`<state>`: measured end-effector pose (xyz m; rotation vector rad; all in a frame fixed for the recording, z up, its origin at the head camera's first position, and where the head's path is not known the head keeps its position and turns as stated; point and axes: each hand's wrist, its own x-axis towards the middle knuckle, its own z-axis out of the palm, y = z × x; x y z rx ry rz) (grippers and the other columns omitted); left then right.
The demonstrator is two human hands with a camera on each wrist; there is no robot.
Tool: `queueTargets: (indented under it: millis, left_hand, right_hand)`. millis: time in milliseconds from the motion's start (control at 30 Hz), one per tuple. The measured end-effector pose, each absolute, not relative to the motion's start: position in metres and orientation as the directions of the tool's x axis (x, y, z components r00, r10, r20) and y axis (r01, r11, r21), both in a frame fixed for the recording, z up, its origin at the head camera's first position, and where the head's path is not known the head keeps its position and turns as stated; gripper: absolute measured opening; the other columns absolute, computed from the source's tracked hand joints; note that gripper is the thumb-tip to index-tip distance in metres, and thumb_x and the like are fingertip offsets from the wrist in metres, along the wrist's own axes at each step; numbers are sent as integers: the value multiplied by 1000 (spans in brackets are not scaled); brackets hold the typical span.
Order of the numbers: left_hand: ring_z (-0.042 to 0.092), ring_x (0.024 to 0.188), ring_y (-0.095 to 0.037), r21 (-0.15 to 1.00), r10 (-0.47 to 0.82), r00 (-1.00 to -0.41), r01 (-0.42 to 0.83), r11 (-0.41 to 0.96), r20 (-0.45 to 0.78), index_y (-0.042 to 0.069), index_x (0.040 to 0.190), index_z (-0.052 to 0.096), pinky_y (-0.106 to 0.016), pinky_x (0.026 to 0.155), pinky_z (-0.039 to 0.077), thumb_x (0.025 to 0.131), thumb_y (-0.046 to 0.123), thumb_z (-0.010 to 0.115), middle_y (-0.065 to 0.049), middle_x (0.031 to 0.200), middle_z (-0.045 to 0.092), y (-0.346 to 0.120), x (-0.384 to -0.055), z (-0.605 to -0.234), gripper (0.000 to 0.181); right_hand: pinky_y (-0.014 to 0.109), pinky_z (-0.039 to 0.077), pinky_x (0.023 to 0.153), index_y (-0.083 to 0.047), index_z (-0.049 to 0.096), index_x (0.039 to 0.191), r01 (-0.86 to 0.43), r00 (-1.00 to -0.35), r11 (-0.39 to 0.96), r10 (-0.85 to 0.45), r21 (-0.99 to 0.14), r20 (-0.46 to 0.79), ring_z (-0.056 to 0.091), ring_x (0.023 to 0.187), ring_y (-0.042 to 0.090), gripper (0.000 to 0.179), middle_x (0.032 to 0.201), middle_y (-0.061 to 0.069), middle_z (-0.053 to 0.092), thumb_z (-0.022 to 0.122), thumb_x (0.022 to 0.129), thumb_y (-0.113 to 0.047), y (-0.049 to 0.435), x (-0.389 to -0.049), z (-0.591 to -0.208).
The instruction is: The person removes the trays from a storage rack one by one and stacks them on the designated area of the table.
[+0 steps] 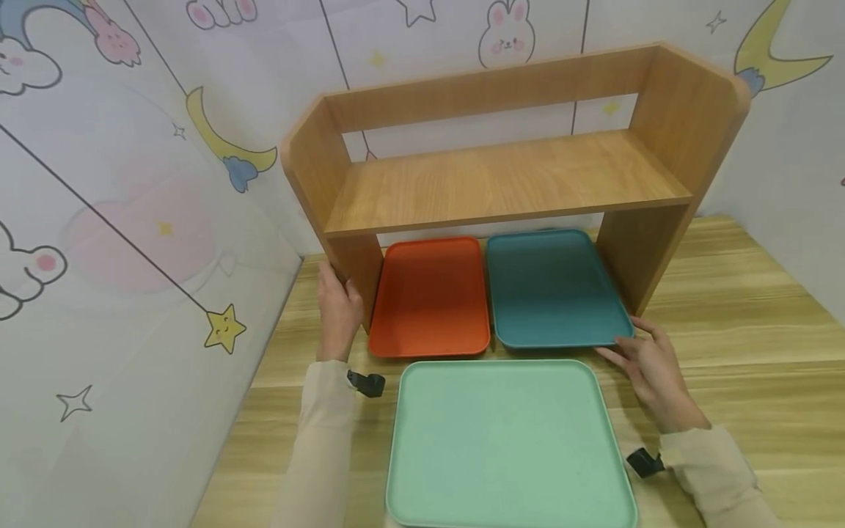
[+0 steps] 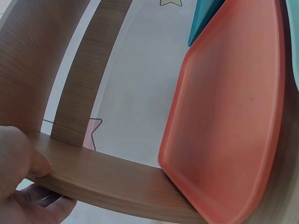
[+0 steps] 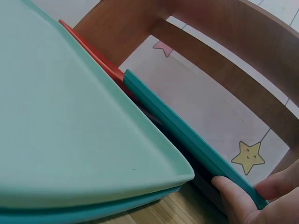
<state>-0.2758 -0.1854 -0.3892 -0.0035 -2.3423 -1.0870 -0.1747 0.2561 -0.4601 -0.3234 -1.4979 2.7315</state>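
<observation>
My left hand grips the front edge of the left side panel of a wooden desktop shelf; in the left wrist view its thumb lies inside and its fingers outside the panel. At the shelf's right side, my right hand pinches the front right corner of a teal tray. The right wrist view shows thumb and finger on either side of that tray's rim. An orange-red tray lies left of the teal one, under the shelf board.
A mint green tray lies in front on the wood-grain table. Beneath it, the right wrist view shows another teal edge. Cartoon-printed walls stand behind and at the left.
</observation>
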Motion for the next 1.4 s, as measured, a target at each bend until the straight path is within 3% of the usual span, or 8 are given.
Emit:
queueTargets:
  millis: [167, 300, 1200, 1400]
  left_hand:
    - [46, 125, -39, 713, -220, -857, 217, 666, 466, -2, 136, 33, -52, 104, 40, 95, 0, 43, -25, 133, 45, -185, -275, -388, 42]
    - [46, 125, -39, 716, -220, -857, 218, 663, 465, -3, 136, 33, -51, 105, 39, 95, 0, 43, -25, 133, 45, -186, -275, -388, 42]
    - [47, 123, -39, 711, -218, -849, 233, 663, 481, -3, 134, 35, -51, 104, 40, 95, 0, 42, -25, 131, 46, -185, -274, -388, 40]
    - [47, 125, -38, 719, -219, -854, 228, 657, 471, -2, 135, 34, -51, 104, 40, 95, 0, 42, -24, 133, 45, -185, -274, -388, 41]
  right_hand:
    - [33, 56, 83, -14, 30, 124, 64, -983, -561, 106, -825, -148, 56, 83, 6, 42, 122, 7, 30, 41, 93, 11, 256, -173, -462]
    - [34, 56, 84, -13, 30, 126, 54, -987, -569, 97, -820, -132, 60, 101, 8, 42, 127, 6, 34, 42, 93, 11, 257, -171, -464]
    - [35, 56, 81, -11, 31, 126, 23, -985, -630, 120, -777, -126, 63, 100, 10, 44, 125, 9, 37, 45, 92, 12, 254, -163, -458]
    - [36, 57, 80, -10, 31, 126, 12, -986, -657, 118, -753, -119, 65, 99, 13, 45, 118, 7, 45, 46, 91, 14, 254, -161, -457]
